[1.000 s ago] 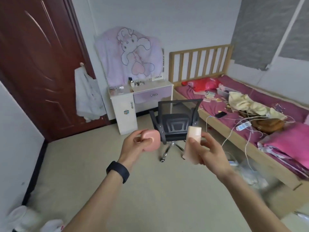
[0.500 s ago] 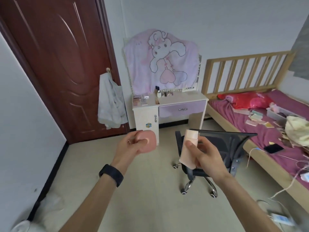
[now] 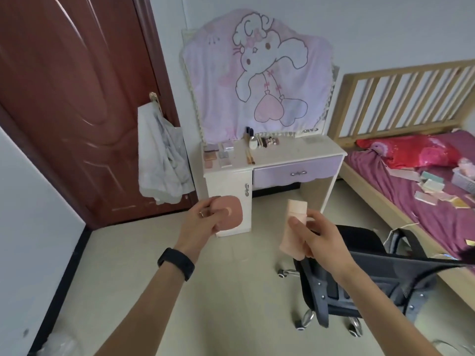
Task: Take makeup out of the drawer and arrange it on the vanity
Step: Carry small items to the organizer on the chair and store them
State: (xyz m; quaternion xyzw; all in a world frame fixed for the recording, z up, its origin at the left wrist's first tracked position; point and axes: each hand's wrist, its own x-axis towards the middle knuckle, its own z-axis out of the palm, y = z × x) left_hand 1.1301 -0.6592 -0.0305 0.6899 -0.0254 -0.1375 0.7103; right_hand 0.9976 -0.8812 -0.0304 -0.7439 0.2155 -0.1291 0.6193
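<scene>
Head camera view, looking down across a bedroom floor toward a white vanity (image 3: 303, 154) against the far wall. Two bare arms reach forward in the foreground.

The left hand (image 3: 200, 224), with a ring on one finger and a black wristband (image 3: 176, 263) on the wrist, pinches a pink rounded compact (image 3: 230, 214) by its left edge, thumb on the front face. The right hand (image 3: 318, 240) has its fingers curled round a pale peach tube (image 3: 297, 209), held upright with its flat end on top. Both items are in the air in front of the vanity, well apart from its top.

The vanity's purple drawer (image 3: 298, 173) is closed. Along the left edge of the vanity top lie several flat palettes (image 3: 222, 155). Just right of them a brush (image 3: 249, 156) lies pointing toward the front edge. Near the back edge sit a white oval item (image 3: 253, 143) and a row of small bottles (image 3: 270, 141). The right half of the top is mostly bare.

A lilac cloth with a cartoon rabbit (image 3: 257, 80) hangs over the panel behind the vanity. A dark red door (image 3: 64, 98) stands to the left, with a white garment (image 3: 162, 155) hanging from its handle. A black office chair (image 3: 359, 273) sits below the right arm. A wooden bed (image 3: 424, 181) with purple bedding and scattered items runs along the right.
</scene>
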